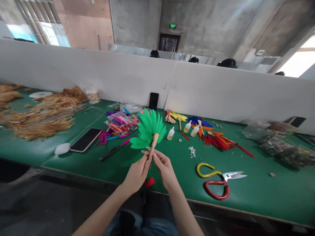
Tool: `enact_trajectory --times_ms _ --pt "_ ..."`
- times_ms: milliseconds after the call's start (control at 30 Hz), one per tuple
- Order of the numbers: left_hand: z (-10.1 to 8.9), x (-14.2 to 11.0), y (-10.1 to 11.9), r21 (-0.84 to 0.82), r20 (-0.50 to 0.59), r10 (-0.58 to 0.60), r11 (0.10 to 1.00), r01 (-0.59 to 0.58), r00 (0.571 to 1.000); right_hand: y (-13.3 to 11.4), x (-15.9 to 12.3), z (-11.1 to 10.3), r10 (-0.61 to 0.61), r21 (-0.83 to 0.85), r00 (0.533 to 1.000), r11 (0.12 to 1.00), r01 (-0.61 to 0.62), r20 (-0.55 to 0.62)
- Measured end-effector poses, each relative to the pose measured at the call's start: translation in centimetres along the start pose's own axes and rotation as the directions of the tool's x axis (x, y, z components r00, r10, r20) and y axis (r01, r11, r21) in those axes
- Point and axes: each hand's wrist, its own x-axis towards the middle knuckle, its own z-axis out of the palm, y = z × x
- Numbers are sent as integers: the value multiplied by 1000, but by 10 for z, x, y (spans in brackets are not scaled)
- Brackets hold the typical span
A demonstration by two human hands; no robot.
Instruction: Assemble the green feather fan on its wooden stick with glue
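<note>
A green feather fan with a pale wooden handle stands upright in front of me, its feathers spread towards the back of the table. My left hand is closed around the lower handle, thumb and fingers pressed together. From the other side my right hand pinches the same handle, the fingertips of both hands meeting there. The handle's lower end is hidden by the fingers. A red tassel shows just below the hands, near the table edge. It cannot be seen clearly whether the tassel hangs from the fan.
Scissors with yellow and red handles lie to the right. Small glue bottles, white beads and a yellow fan are beyond the hands. Leftward are bagged feathers, a phone, a white mouse and brown fibres.
</note>
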Motion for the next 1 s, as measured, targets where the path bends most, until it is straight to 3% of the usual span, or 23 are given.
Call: enact_trajectory --times_ms 267,633,767,1000 --pt "15 -7 -7 -230 -45 -59 972 47 997 19 0 1 2 -44 992 999 -7 -129" --pt "27 -20 -17 -296 -2 -66 953 62 998 26 -15 -8 127 40 984 992 -123 -123" --pt "25 -20 -13 -303 12 -124 945 122 992 31 -26 -14 177 23 969 984 -176 -170" --pt "15 -13 -11 -253 79 -257 929 269 963 37 -44 -37 87 -145 939 979 -142 -331"
